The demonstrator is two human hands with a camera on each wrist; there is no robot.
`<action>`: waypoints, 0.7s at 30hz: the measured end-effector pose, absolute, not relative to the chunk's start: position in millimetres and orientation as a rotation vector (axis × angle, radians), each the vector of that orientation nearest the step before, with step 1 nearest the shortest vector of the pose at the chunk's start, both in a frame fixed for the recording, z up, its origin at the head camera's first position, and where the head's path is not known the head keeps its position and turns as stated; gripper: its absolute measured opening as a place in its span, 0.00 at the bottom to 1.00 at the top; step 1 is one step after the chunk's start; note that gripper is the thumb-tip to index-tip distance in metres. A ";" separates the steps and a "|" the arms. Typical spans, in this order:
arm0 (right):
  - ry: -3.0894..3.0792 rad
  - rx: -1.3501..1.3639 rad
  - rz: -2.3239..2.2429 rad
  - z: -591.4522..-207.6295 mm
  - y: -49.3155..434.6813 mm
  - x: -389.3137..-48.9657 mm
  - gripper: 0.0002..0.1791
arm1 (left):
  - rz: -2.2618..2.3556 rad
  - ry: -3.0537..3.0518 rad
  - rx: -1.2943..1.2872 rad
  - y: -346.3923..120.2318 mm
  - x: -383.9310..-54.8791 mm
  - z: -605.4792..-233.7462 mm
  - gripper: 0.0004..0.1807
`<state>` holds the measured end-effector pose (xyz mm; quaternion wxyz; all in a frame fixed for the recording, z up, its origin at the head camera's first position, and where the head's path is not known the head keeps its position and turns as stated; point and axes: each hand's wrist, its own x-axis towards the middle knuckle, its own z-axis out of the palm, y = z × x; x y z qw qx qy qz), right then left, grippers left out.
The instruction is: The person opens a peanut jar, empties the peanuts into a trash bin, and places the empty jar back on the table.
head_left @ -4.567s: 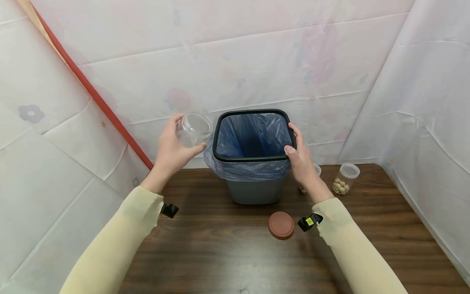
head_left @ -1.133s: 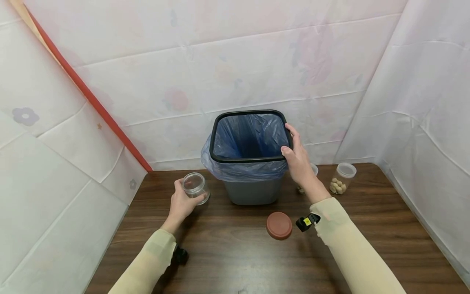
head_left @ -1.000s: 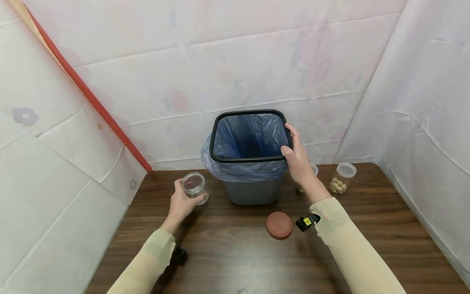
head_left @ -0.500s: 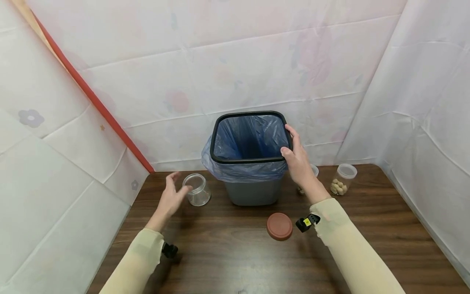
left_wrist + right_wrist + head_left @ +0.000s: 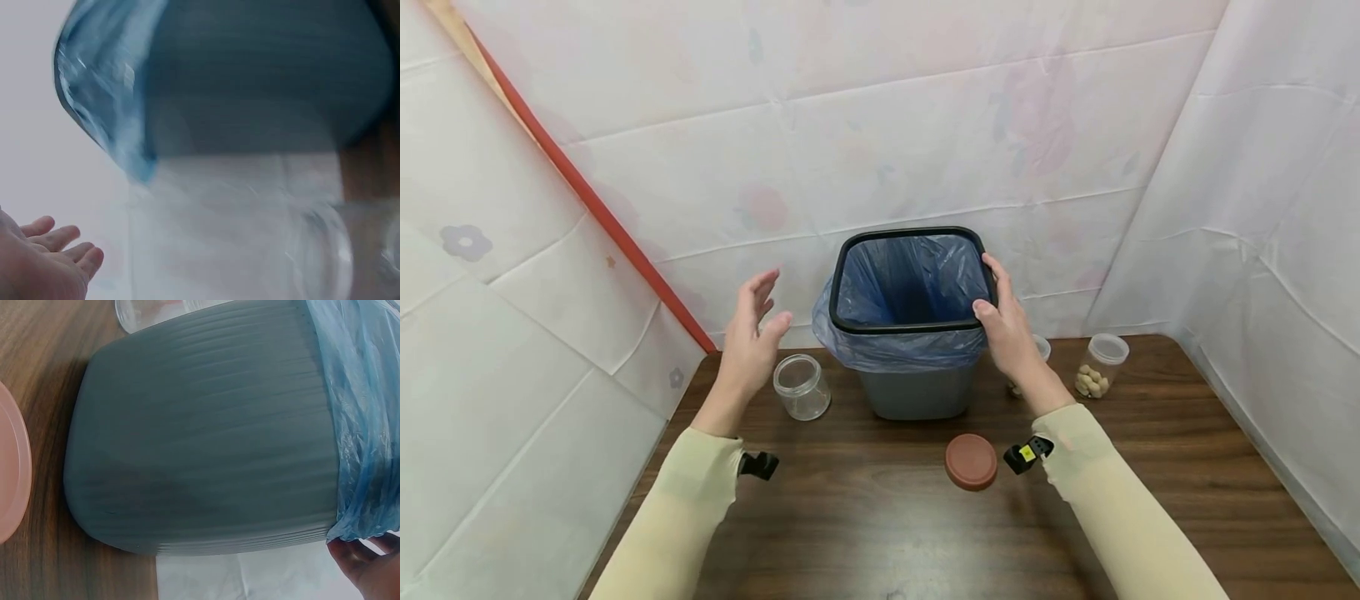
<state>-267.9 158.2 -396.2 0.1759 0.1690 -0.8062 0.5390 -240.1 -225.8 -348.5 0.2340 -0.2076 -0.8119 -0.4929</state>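
A grey trash can (image 5: 917, 392) with a black rim and a blue bag lining (image 5: 910, 350) stands at the back of the wooden table. My right hand (image 5: 1011, 329) grips the right side of its rim, thumb on the near side. To the left of the can my left hand (image 5: 748, 337) is raised in the air, fingers loosely bent and holding nothing. Just below and right of that hand, a clear lidless jar (image 5: 802, 387) sits upright on the table. In the left wrist view the left hand (image 5: 53, 262) appears apart from the blurred can.
A reddish-brown round lid (image 5: 972, 462) lies in front of the can. At the right stands a lidded jar of nuts (image 5: 1101, 367); a second jar (image 5: 1042, 346) is partly hidden behind my right wrist. A white sheet (image 5: 760, 167) hangs behind the table.
My left hand set the clear jar down on the table from beside the rim, let go of it, then rose up and left. My right hand has stayed on the can's rim.
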 end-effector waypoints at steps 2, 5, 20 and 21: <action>-2.282 0.474 1.529 -395.9 158.0 -267.4 0.59 | -1.334 -2.218 -0.622 -213.0 -243.4 -339.9 0.39; -2.286 0.462 1.518 -395.3 157.4 -266.3 0.59 | -1.293 -2.256 -0.664 -194.9 -249.1 -332.8 0.36; -2.374 0.447 1.433 -393.1 157.8 -263.2 0.57 | -1.100 -2.477 -0.626 -146.0 -262.8 -340.5 0.46; -2.391 0.453 1.426 -391.9 158.7 -262.3 0.55 | -1.105 -2.477 -0.619 -145.5 -262.8 -341.6 0.47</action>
